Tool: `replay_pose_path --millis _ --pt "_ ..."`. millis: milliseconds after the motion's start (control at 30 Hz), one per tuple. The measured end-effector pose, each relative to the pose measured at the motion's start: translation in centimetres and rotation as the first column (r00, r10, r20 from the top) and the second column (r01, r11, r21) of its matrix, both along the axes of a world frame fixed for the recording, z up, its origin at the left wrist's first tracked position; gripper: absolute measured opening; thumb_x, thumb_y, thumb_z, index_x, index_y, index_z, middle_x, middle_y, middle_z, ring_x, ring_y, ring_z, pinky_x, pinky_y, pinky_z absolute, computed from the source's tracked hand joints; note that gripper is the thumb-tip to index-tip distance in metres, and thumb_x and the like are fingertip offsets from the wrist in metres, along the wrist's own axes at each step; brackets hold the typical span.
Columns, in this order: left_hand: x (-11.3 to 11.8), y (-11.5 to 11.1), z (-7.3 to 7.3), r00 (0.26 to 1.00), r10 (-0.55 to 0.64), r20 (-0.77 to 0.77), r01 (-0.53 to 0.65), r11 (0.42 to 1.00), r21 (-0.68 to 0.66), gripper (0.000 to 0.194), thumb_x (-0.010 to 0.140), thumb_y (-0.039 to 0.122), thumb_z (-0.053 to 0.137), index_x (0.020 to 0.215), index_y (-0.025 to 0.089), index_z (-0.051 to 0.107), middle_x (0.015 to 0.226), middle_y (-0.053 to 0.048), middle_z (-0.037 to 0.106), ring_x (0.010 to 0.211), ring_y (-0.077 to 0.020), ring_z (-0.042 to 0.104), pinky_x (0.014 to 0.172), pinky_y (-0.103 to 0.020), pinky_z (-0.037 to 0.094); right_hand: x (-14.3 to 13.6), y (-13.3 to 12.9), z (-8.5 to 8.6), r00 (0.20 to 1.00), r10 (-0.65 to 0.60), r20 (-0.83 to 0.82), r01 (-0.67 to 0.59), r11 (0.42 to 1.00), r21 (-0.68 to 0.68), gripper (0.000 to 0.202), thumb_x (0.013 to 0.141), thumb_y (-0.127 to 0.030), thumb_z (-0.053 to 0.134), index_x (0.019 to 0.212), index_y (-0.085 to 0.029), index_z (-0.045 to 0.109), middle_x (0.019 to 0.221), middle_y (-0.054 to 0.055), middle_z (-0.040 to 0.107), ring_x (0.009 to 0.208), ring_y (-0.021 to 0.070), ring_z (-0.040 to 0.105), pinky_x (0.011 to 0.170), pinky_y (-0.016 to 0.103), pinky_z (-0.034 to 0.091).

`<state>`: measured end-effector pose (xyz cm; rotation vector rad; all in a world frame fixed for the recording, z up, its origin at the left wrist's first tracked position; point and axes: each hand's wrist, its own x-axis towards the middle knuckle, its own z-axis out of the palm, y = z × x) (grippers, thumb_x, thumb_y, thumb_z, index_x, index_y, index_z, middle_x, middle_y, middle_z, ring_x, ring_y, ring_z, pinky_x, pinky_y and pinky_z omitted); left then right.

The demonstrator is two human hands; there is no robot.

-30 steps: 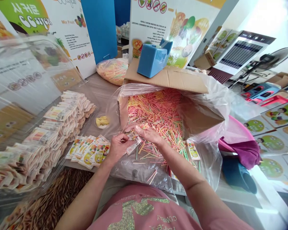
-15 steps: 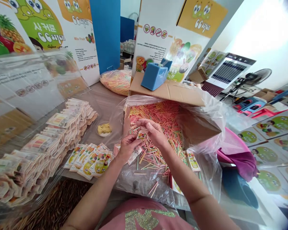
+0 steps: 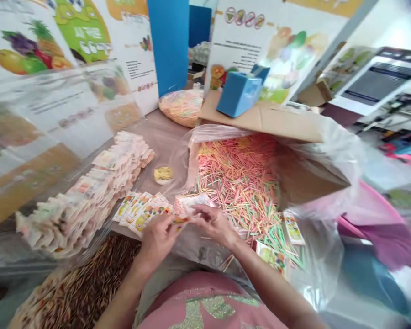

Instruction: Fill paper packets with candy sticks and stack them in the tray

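Observation:
In front of my body, both hands pinch a small printed candy packet (image 3: 181,220) stretched between them. My left hand (image 3: 158,237) is closed on its left end. My right hand (image 3: 215,225) has thumb and fingers closed on the right end, partly covering it. Just behind the hands lies a packet with red-striped edges (image 3: 190,202). To the left, several printed packets (image 3: 142,212) are fanned out beside my left hand. Beyond my right hand, a lined carton spills thin coloured candy sticks (image 3: 239,178) onto the table.
Long rows of filled packets (image 3: 99,183) stand at the left. A small dish of rubber bands (image 3: 163,174) sits near the middle. A blue tape dispenser (image 3: 239,93) rests on the carton flap (image 3: 281,119). Packet stacks (image 3: 293,227) lie at right, near a pink basket (image 3: 373,214).
My hands have come back from over the candy sticks toward my body, bringing the packet along. My right hand has lowered and now grips the packet's right end. The view has shifted.

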<state>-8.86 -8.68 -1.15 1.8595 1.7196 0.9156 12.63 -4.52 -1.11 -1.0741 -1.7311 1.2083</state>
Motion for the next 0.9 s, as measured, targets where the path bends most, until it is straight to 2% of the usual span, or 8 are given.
replay_pose_path --millis 100,167,267,400,533,633,767,900 --pt "-3.1 1.0 -0.3 0.917 0.095 -0.387 -0.073 0.995 0.071 0.017 0.088 0.028 0.061 0.094 0.024 0.077 0.1 -0.011 0.074 0.093 -0.03 0.06 0.078 -0.04 0.044 0.6 1.3 0.0 0.975 -0.018 0.223 -0.018 0.987 0.157 0.025 0.093 -0.031 0.071 0.115 -0.023 0.078 0.102 0.008 0.078 0.083 0.0204 0.071 0.077 0.034 0.055" --pt "-3.8 1.3 -0.4 0.835 0.139 -0.532 -0.109 0.99 0.087 0.029 0.091 0.031 0.058 0.113 0.023 0.076 0.109 -0.014 0.072 0.098 -0.0337 0.058 0.079 -0.044 0.043 1.9 2.2 0.6 0.907 -0.074 0.414 -0.035 0.967 0.251 0.019 0.096 -0.026 0.067 0.109 -0.021 0.079 0.107 0.011 0.078 0.099 0.0242 0.071 0.09 0.037 0.055" --pt "-3.7 0.9 -0.3 0.768 0.195 -0.61 -0.144 0.981 0.132 0.042 0.095 0.032 0.055 0.133 0.02 0.068 0.117 -0.017 0.069 0.102 -0.0364 0.054 0.081 -0.048 0.042 4.1 3.5 2.1 0.708 -0.172 0.685 -0.059 0.952 0.3 0.021 0.099 -0.024 0.061 0.106 -0.018 0.08 0.114 0.015 0.075 0.11 0.0284 0.068 0.097 0.041 0.052" --pt "-1.8 0.6 0.4 0.798 0.238 -0.553 -0.098 0.958 0.271 0.035 0.095 0.031 0.059 0.126 0.024 0.073 0.125 -0.017 0.068 0.11 -0.038 0.052 0.088 -0.055 0.039 6.5 6.1 4.5 0.47 -0.211 0.857 -0.116 0.948 0.297 0.03 0.101 -0.02 0.055 0.119 -0.02 0.078 0.123 0.017 0.071 0.114 0.031 0.064 0.096 0.044 0.051" --pt "2.3 2.0 1.1 0.878 -0.028 -0.477 0.173 0.949 0.264 0.017 0.095 0.027 0.062 0.101 0.027 0.078 0.11 -0.01 0.073 0.107 -0.0329 0.057 0.096 -0.054 0.038 6.7 10.1 4.9 0.376 -0.218 0.9 -0.2 0.93 0.309 0.04 0.101 -0.017 0.052 0.136 -0.025 0.071 0.141 0.019 0.062 0.126 0.0344 0.058 0.101 0.048 0.049" --pt "5.2 3.5 0.7 0.84 -0.236 -0.488 0.329 0.937 0.114 0.011 0.09 0.022 0.068 0.096 0.024 0.077 0.106 -0.01 0.073 0.105 -0.0322 0.058 0.096 -0.053 0.039 5.4 13.6 4.2 0.383 -0.171 0.908 -0.359 0.878 0.316 0.044 0.098 -0.015 0.059 0.139 -0.026 0.068 0.157 0.019 0.05 0.141 0.038 0.047 0.112 0.057 0.041" --pt "6.3 4.6 -0.3 0.815 -0.307 -0.492 0.365 0.931 0.024 0.017 0.089 0.018 0.068 0.104 0.023 0.075 0.108 -0.01 0.072 0.106 -0.0304 0.06 0.1 -0.052 0.04 3.4 17.4 3.3 0.423 -0.035 0.906 -0.553 0.781 0.288 0.053 0.087 -0.006 0.066 0.134 -0.029 0.071 0.162 0.01 0.049 0.15 0.0404 0.036 0.12 0.064 0.028" --pt "6.1 4.7 -0.6 0.806 -0.293 -0.515 0.363 0.931 0.037 0.019 0.092 0.017 0.064 0.106 0.023 0.074 0.104 -0.009 0.072 0.103 -0.0288 0.062 0.101 -0.05 0.039 2.6 19.3 3.3 0.341 -0.017 0.94 -0.65 0.718 0.249 0.06 0.085 -0.002 0.062 0.134 -0.036 0.071 0.155 0.008 0.055 0.145 0.0391 0.044 0.117 0.066 0.032"
